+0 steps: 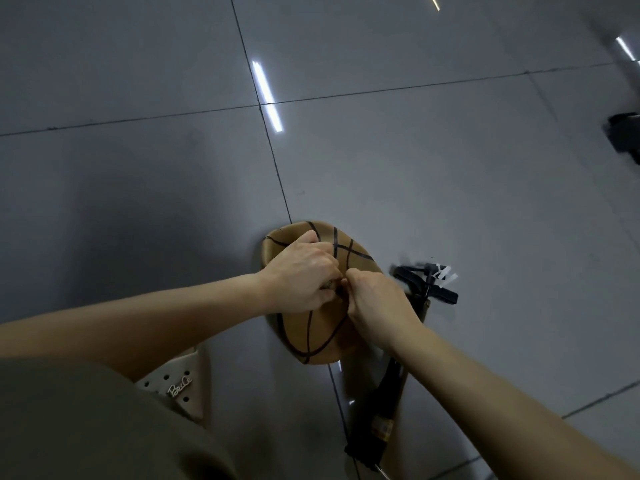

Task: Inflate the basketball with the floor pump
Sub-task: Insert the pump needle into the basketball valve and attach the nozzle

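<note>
I am indoors, on a floor of large glossy grey tiles (433,168) joined by thin dark grout lines (138,117). Long white streaks (267,95) on the tiles are ceiling strip lights reflected. It could be a hall or a plain room; I cannot tell which. A blurred dark thing (625,135) sits at the far right edge.

Tan-brown basketball (320,341), black seams, badly deflated (more a caved-in bowl than a ball), skin creased. It lies on the grey tile floor (450,174) in front of me. My left hand (304,278) grips its upper face. My right hand (375,301) curls at the same spot, and what it pinches is hidden. Black floor pump (382,400), yellow label on the barrel, sits just right of the basketball. Foot bar with white tags at the far end, ribbed handle nearest me. Standing or lying, can't tell.
</note>
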A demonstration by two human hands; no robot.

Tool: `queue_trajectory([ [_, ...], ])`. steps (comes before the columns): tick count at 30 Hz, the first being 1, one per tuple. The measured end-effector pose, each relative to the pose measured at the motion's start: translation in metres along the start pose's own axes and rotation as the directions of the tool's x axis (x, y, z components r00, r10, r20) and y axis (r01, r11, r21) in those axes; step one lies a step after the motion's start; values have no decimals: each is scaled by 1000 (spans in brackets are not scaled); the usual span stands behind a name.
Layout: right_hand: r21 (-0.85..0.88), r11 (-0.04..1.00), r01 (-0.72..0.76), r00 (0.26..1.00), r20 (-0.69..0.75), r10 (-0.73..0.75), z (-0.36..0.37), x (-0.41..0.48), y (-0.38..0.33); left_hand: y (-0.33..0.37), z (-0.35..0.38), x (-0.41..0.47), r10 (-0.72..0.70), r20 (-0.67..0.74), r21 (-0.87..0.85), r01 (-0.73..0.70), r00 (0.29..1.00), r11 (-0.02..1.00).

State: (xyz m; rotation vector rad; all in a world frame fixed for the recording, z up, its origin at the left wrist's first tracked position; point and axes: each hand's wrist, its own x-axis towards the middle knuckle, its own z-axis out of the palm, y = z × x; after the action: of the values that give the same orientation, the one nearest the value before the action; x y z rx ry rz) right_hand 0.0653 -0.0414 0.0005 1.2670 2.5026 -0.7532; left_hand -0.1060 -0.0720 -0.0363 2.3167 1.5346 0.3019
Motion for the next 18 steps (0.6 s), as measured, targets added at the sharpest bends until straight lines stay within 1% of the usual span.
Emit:
queue_trajectory([
  [7,-25,1000,-19,1000,-14,19,2,1,-5,0,1,-1,-21,16,1,21,1000,1000],
  [13,-55,998,-33,999,2,33,3,4,-9,-2,5,0,-44,26,11,44,999,999],
  [18,-97,989,-111,992,49,116,-3,8,-16,-1,4,0,-39,19,25,39,999,999],
])
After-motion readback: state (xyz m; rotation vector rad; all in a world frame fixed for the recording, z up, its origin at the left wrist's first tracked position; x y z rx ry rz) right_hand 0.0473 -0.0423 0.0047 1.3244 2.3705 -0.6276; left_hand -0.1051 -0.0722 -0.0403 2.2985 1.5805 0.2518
